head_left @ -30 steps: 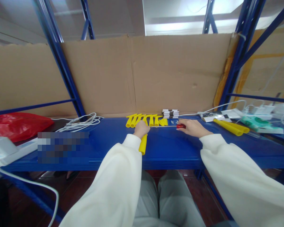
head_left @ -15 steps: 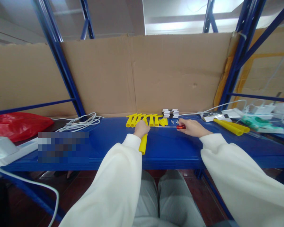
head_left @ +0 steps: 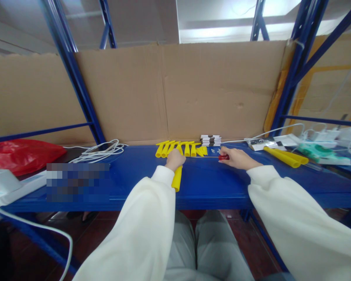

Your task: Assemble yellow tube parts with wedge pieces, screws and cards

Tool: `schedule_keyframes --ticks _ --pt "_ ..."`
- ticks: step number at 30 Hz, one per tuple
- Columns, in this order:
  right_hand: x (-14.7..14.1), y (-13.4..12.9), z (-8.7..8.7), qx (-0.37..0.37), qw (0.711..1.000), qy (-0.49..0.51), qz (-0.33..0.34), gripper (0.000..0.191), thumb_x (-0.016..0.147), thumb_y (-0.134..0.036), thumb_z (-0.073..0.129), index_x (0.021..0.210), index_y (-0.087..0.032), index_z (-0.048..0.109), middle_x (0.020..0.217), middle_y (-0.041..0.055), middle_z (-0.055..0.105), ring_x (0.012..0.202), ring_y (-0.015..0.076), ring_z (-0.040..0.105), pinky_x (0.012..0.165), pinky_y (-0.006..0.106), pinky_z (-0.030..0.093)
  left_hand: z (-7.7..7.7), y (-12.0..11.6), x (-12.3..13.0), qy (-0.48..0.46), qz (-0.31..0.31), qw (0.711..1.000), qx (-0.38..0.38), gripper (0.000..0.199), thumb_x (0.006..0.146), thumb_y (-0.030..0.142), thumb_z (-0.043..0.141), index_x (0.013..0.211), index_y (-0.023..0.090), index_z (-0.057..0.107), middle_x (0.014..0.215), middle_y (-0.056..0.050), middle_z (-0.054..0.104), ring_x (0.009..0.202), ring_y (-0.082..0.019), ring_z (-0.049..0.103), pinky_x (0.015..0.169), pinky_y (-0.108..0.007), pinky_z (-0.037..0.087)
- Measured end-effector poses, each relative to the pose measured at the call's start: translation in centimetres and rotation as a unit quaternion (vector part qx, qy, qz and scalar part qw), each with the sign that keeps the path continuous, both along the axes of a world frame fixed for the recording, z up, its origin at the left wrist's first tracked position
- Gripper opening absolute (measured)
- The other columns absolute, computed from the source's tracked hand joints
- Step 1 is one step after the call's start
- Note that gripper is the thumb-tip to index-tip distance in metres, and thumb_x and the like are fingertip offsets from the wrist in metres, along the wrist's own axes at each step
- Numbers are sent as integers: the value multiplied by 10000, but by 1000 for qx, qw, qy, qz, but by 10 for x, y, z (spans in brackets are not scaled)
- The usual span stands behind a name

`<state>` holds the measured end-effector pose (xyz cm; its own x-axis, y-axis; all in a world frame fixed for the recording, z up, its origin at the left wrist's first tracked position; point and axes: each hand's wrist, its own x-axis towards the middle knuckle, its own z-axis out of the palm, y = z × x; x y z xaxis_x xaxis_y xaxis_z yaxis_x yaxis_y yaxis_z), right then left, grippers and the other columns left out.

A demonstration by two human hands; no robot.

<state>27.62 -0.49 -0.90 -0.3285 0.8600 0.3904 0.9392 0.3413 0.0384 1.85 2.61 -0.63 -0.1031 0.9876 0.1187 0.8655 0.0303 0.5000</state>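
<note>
At the blue table [head_left: 210,183], our left grip [head_left: 176,159] holds a yellow tube [head_left: 177,180] and our right grip [head_left: 236,158] holds a red-handled tool [head_left: 224,157].

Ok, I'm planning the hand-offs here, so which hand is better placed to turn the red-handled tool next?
Probably the right hand: it grips the red handle, while the left hand is occupied, wrapped around a yellow tube farther left.
</note>
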Motion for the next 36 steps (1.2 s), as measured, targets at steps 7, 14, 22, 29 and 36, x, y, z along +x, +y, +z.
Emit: schedule_keyframes --ticks 7,14,22,29,36 --pt "2 1 1 -39 999 0 18 232 901 -403 547 906 -231 703 884 72 751 787 229 695 674 292 469 1 -1 0 0 2 1000 -4 267 791 145 584 1026 124 708 876 -130 768 919 -264 738 737 -285 561" --pt "3 2 -1 -49 998 38 23 159 816 -337 641 936 -233 644 839 44 728 728 204 670 617 267 445 1 -2 0 1 4 1000 -5 250 792 155 595 1014 135 708 889 -123 767 900 -253 739 748 -281 555" --pt "3 -2 4 -69 996 31 35 184 859 -381 592 878 -224 688 860 66 740 757 218 679 661 285 455 3 -3 1 9 -10 1000 -11 234 840 168 579 1026 86 692 904 -161 762 852 -239 742 733 -276 549" --pt "5 2 0 -41 998 39 34 178 812 -368 654 931 -236 652 791 32 725 700 196 664 605 259 439 2 -2 0 7 -11 1000 -15 257 843 158 560 1050 76 688 912 -162 762 853 -232 743 720 -265 551" --pt "4 -1 3 -36 999 -7 29 235 879 -423 564 886 -241 713 817 59 745 731 220 683 637 284 459 4 -3 0 4 -10 1000 -13 248 822 154 579 1030 91 698 926 -156 765 890 -245 740 741 -271 552"
